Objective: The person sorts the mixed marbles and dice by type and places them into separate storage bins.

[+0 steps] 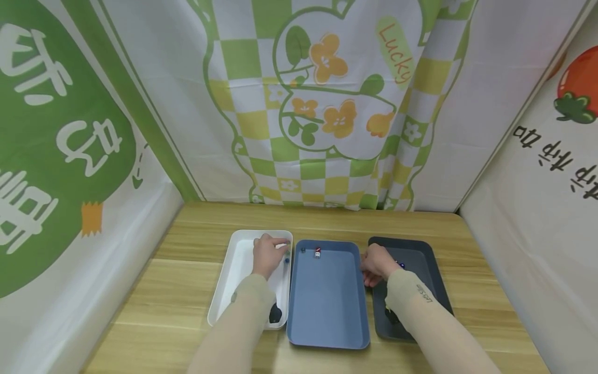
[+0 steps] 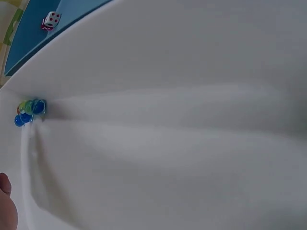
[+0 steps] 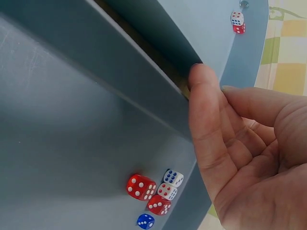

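Note:
My left hand [image 1: 268, 254] is over the far right corner of a white tray [image 1: 223, 283], thumb and forefinger apart; only a bit of it shows in the left wrist view. Several coloured glass marbles [image 2: 31, 110], blue and green, lie in that corner close to the fingertips. My right hand [image 3: 244, 148] pinches the right rim of the blue tray [image 1: 327, 301] between thumb and forefinger. In the blue tray's far left corner are a white die [image 3: 237, 18], a red die [image 3: 239, 28] and a glass marble [image 3: 244, 4].
At the right stands a dark grey tray [image 1: 432, 275], holding red dice [image 3: 141, 187], white dice [image 3: 172, 177] and a blue die [image 3: 146, 221]. A black object [image 1: 275, 313] lies near the white tray's front. A patterned curtain [image 1: 322, 171] hangs behind the wooden table [image 1: 154, 270].

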Demonstrator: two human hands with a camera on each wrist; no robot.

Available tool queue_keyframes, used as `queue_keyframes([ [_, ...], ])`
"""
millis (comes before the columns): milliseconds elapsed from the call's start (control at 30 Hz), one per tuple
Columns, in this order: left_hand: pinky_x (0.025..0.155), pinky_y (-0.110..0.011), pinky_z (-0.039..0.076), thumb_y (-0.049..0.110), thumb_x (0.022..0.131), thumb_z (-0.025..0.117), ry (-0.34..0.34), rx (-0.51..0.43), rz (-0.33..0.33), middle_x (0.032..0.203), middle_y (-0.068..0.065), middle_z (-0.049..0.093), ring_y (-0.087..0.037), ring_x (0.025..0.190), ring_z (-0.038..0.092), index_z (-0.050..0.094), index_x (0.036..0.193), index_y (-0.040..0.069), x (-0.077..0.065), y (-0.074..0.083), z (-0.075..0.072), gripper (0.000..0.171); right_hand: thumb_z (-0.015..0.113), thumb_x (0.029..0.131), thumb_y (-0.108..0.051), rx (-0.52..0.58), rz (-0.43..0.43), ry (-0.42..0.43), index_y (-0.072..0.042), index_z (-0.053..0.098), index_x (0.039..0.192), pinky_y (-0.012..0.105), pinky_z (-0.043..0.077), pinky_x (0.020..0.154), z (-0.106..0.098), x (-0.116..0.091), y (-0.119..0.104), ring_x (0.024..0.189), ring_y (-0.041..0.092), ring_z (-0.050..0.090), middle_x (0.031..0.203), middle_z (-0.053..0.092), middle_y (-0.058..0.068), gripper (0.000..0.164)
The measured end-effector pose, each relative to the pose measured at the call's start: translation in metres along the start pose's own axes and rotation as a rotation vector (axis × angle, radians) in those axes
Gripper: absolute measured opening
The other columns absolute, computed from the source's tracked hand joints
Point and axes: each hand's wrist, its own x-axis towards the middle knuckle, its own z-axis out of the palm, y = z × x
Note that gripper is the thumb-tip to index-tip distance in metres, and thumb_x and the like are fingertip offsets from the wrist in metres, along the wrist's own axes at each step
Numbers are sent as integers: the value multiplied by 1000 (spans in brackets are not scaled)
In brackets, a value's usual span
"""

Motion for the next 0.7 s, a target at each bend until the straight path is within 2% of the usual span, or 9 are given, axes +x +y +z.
queue_keyframes([
  [233,83,-41,43,24,88,81,-26,-12,19,108,-8,57,-28,103,46,83,100,18,-2,13,10,13,62,93,4,0,7,-1,3,63,74,32,56,48,0,0,-1,46,17,64,59,66,14,19],
  [400,82,-40,42,26,86,83,-52,33,-3,108,-5,55,-27,103,44,83,99,21,-3,19,18,13,63,93,3,0,0,3,4,64,73,33,56,48,0,-1,0,46,18,64,59,66,14,20],
  [533,81,-40,40,29,85,84,-73,117,-1,107,-6,52,-27,101,42,83,100,23,-4,24,22,16,63,93,3,5,-4,4,4,64,73,33,56,48,0,0,1,46,18,64,59,66,14,20],
  [700,82,-41,38,31,85,83,-63,268,67,107,-9,51,-28,96,41,82,107,23,-7,25,28,23,62,93,3,7,-12,6,4,64,73,33,56,47,0,-1,1,46,18,64,59,66,14,20],
])
